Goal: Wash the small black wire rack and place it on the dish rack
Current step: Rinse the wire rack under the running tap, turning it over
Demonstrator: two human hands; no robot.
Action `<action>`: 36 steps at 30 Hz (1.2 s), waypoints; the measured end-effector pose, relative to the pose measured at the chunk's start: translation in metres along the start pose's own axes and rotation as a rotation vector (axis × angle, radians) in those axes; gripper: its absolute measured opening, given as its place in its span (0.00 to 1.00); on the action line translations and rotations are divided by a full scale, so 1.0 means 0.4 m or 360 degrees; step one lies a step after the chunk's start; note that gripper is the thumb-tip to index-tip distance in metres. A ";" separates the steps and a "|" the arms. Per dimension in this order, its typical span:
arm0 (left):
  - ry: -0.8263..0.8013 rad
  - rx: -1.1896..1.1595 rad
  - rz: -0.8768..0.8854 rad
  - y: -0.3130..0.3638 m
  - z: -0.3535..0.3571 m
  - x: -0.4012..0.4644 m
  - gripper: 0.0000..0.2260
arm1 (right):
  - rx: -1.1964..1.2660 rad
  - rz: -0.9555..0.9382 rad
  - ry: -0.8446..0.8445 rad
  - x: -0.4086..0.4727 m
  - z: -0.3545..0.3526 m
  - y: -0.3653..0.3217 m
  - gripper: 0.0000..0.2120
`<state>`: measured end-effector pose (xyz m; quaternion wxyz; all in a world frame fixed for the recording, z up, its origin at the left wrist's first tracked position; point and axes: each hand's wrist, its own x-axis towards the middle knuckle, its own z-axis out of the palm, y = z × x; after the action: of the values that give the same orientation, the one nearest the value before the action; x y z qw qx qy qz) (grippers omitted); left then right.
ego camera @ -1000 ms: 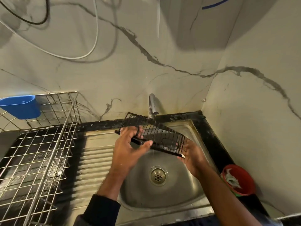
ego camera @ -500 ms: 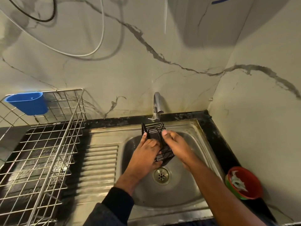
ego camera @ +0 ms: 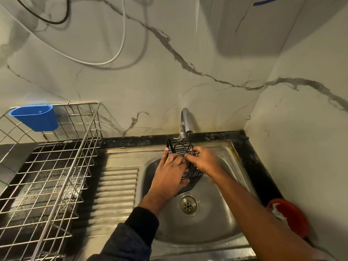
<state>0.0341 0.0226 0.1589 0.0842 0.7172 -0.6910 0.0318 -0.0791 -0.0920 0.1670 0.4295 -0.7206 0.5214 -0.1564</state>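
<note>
Wire rack [ego camera: 185, 164] nearer tap [ego camera: 185, 121] now

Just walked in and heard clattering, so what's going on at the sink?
A person holds a small black wire rack over the round steel sink basin, just below the chrome tap. The left hand grips its side while the right hand works over its wires. The steel wire dish rack on the left awaits it.

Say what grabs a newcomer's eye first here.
Both hands meet over the steel sink: the left hand grips a small black wire rack under the tap, and the right hand touches its top. At left stands a big empty dish rack with a blue cup hooked on it.
</note>
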 end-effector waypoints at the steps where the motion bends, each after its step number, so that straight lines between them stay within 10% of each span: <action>1: 0.0028 -0.0027 -0.0011 -0.001 0.001 -0.001 0.26 | -0.0018 -0.0017 -0.0011 0.002 0.000 -0.004 0.30; 8: 0.0323 -0.0612 -0.0118 -0.023 0.013 -0.044 0.29 | -0.0141 -0.0075 -0.0048 0.009 -0.014 -0.023 0.14; 17: 0.0368 -0.2457 -0.1170 -0.035 0.025 -0.042 0.12 | -0.0328 -0.0199 -0.0105 0.020 -0.036 -0.049 0.12; 36: 0.0157 -0.3191 -0.1121 -0.057 -0.024 -0.005 0.49 | -0.0211 -0.0304 -0.0046 0.029 -0.060 -0.077 0.10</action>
<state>0.0574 0.0270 0.1662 0.6691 0.4776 -0.1507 -0.5491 -0.0718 -0.1106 0.2024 0.3716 -0.7960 0.4532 -0.1513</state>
